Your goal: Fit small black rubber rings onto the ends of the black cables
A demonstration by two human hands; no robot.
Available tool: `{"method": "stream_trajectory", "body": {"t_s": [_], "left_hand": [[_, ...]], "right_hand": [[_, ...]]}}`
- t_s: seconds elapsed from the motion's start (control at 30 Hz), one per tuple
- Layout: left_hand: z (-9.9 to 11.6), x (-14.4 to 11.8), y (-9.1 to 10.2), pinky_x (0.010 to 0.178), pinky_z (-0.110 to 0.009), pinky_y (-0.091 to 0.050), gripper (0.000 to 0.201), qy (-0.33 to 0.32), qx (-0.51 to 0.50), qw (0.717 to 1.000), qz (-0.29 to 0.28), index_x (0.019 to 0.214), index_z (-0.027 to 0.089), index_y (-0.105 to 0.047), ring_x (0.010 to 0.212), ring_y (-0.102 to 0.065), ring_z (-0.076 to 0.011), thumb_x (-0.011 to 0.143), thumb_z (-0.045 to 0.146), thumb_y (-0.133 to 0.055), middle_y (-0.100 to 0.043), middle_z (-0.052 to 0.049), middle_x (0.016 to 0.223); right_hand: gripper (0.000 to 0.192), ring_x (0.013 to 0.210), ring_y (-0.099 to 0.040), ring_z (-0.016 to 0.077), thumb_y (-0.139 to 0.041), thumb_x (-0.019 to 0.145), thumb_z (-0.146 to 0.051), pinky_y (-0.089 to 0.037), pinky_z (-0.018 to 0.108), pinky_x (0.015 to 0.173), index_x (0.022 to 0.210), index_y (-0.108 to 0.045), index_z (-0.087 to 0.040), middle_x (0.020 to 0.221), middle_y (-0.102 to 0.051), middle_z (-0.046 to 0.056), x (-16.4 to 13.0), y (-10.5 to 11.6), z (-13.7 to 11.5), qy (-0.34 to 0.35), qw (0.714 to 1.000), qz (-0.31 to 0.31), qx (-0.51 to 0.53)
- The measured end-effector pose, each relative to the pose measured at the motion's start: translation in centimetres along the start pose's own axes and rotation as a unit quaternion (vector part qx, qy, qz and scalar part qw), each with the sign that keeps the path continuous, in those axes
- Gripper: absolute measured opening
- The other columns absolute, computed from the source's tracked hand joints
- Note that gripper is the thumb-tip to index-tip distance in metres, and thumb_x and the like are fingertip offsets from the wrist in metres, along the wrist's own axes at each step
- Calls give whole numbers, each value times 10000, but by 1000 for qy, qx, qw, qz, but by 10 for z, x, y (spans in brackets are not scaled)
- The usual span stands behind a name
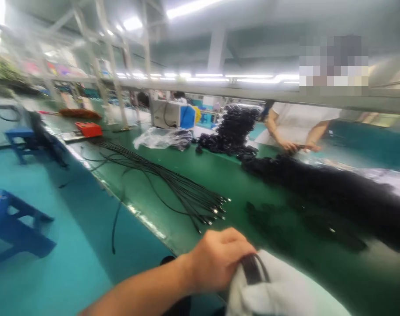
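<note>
Long green factory surface [219,175] under strip lights. Left hand [219,259] clamped on black cable loop [252,267] against white cloth [285,289], near edge. Right hand unseen. Straight cables [173,184] fanned loose; coiled piles [334,188] beyond, co-worker [301,127] handling more. Judged midway.

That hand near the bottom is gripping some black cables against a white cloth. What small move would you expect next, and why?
Probably the left hand would lift its black cables off the white cloth toward the loose cables fanned out on the green table, since it grips them just short of the table's edge.
</note>
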State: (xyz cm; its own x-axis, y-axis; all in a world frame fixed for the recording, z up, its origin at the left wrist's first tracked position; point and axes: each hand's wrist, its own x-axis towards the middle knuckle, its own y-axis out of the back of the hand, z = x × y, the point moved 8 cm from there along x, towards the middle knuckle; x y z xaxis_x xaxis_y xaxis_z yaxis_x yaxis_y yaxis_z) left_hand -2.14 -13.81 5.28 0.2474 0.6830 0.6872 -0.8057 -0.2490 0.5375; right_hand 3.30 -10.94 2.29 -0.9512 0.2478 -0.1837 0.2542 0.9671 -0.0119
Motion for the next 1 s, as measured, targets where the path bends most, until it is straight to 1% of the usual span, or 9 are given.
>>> {"method": "stream_trajectory", "body": {"t_s": [0.13,0.23,0.4,0.53,0.6,0.67,0.77,0.9,1.0], "left_hand": [[-2,9,-2,688,-212,-510,245,-24,-44,998,-39,941,128,-631,785,-606,-146,835,100,-413,-652,-99,841],[1,13,-4,708,-217,-504,257,-34,-71,996,-45,967,129,-619,814,-596,-150,827,87,-407,-648,-97,856],[0,19,-1,723,-225,-501,262,-8,-73,997,-38,965,144,-615,814,-584,-144,832,84,-398,-625,-81,863],[-13,18,-4,735,-227,-486,296,38,-58,995,-69,985,155,-615,813,-572,-136,816,54,-395,-600,-73,903],[-17,17,-6,746,-226,-474,308,52,-55,994,-82,1007,158,-614,819,-564,-136,806,42,-412,-594,-64,915],[-20,17,-7,750,-218,-462,321,62,-52,993,-88,1022,159,-614,814,-556,-131,792,29,-432,-589,-54,911],[-23,18,-8,739,-203,-449,304,83,-48,990,-101,998,162,-625,791,-550,-119,794,27,-445,-582,-38,889],[-28,20,-6,714,-191,-438,284,119,-35,986,-110,962,178,-637,766,-546,-109,808,39,-443,-572,-22,869],[-31,21,-8,690,-190,-431,290,138,-19,983,-120,956,187,-643,744,-542,-106,810,46,-436,-566,-16,856]], "right_hand": [[498,737,-653,219,-487,834,-546,-509,393,782,907,-707,-106,746,-707,108,-23,-12,-4,4,998,55,1],[559,774,-641,230,-392,876,-569,-495,399,794,921,-696,-103,744,-698,106,-36,-7,-8,-9,991,133,-17],[504,838,-625,282,-455,831,-591,-497,400,761,919,-695,-156,844,-682,105,-60,21,-15,-10,965,258,-40],[504,1078,-524,323,-556,789,-552,-437,439,884,1173,-590,-227,1201,-575,118,-68,42,-13,-2,947,317,-60],[631,1140,-468,330,-702,705,-453,-393,452,938,1269,-509,-245,1272,-523,111,-59,44,-9,0,947,310,-91],[686,1103,-480,315,-753,667,-378,-393,453,933,1281,-489,-224,1205,-555,105,-42,39,-5,25,961,256,-100],[564,994,-528,265,-743,684,-331,-444,418,861,1188,-543,-173,1062,-596,83,-18,33,5,67,982,169,-43],[557,889,-571,230,-809,579,-279,-494,394,774,1071,-581,-153,983,-607,73,-4,35,18,51,989,129,51],[528,839,-595,225,-780,604,-334,-515,410,735,1046,-574,-131,951,-614,83,-3,29,16,41,988,95,114]]}}
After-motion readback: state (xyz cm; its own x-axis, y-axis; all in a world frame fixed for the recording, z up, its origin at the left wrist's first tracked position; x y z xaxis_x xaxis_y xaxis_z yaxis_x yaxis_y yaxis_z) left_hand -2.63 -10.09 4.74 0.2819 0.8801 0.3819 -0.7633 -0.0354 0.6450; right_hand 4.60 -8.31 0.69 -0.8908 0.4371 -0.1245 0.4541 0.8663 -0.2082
